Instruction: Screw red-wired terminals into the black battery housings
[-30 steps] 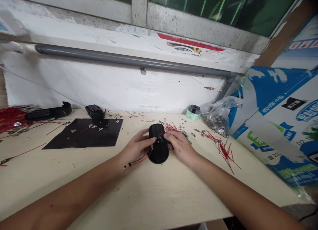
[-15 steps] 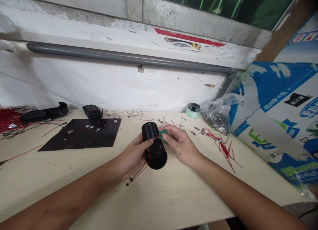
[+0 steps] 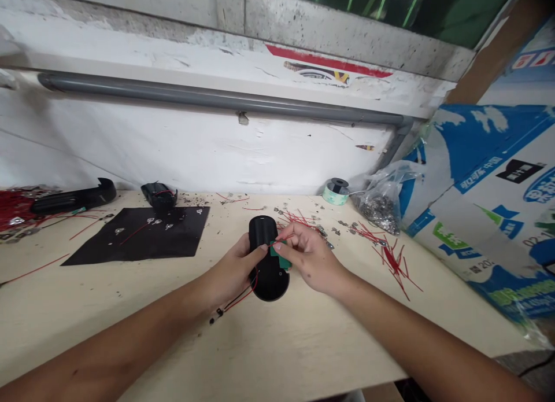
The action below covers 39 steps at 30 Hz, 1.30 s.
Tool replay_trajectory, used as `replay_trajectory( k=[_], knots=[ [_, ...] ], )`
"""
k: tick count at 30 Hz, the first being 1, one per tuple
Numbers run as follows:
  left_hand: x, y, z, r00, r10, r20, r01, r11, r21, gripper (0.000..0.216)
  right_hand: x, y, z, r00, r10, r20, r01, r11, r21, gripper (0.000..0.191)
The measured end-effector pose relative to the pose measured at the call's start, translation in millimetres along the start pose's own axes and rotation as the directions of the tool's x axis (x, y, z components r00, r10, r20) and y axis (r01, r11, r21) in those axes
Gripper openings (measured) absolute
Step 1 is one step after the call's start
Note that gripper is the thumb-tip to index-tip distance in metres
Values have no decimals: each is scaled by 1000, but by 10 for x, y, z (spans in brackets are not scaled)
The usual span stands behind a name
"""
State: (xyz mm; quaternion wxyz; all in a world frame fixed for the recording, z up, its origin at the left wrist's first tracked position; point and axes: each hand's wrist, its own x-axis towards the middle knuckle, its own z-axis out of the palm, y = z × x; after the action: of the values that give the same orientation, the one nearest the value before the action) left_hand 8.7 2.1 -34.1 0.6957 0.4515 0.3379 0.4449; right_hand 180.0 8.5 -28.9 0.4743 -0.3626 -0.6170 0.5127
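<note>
My left hand point(image 3: 236, 262) is closed round the left side of a black plastic housing point(image 3: 271, 289), its thumb across the front. This housing has a round lower end and a narrower curved upper part, and it stands tilted above the table. My right hand point(image 3: 310, 256) pinches a small green circuit board point(image 3: 284, 262) against the housing's right side, fingertips close to my left thumb. A thin red wire runs between the fingertips. From under my left hand hang a red and a black wire, ending in a small connector point(image 3: 217, 315).
On the left a black mat point(image 3: 173, 240) bears small metal tabs, with more black housings point(image 3: 159, 196) behind. To the right lie red wires point(image 3: 392, 260), a tape roll point(image 3: 336, 192) and a clear bag of metal parts point(image 3: 379, 208). A printed carton point(image 3: 485, 217) borders the right side.
The green board now lies lower across the housing's front, more of it showing. My right fingers have shifted slightly left, nearer my left thumb. The housing remains in my left hand.
</note>
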Motion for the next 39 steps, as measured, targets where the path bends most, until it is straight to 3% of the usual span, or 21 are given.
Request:
replay_trajectory(
  k=[6, 14, 19, 24, 27, 39],
  knots=[
    [7, -3, -5, 1000, 4, -9, -3, 995, 97, 43, 0, -26, 38, 1000, 25, 6, -25, 1000, -8, 28],
    [-6, 67, 55, 998, -4, -56, 14, 982, 189, 48, -15, 4, 70, 999, -37, -21, 36, 999, -28, 28],
    [-7, 59, 34, 998, 5, -62, 5, 988, 157, 44, -7, 24, 83, 997, -62, -36, 62, 998, -6, 33],
    [-46, 74, 33, 997, -74, 30, 74, 997, -4, 42, -10, 34, 83, 999, -45, -29, 45, 999, 10, 32],
    [-50, 64, 37, 997, -75, 21, 76, 996, -50, 43, -15, 26, 87, 999, -37, -34, 37, 999, -4, 33],
    [-1, 64, 40, 999, 1, -37, 2, 995, 98, 40, -9, 28, 118, 997, -62, -56, 63, 998, 22, 34]
  ],
)
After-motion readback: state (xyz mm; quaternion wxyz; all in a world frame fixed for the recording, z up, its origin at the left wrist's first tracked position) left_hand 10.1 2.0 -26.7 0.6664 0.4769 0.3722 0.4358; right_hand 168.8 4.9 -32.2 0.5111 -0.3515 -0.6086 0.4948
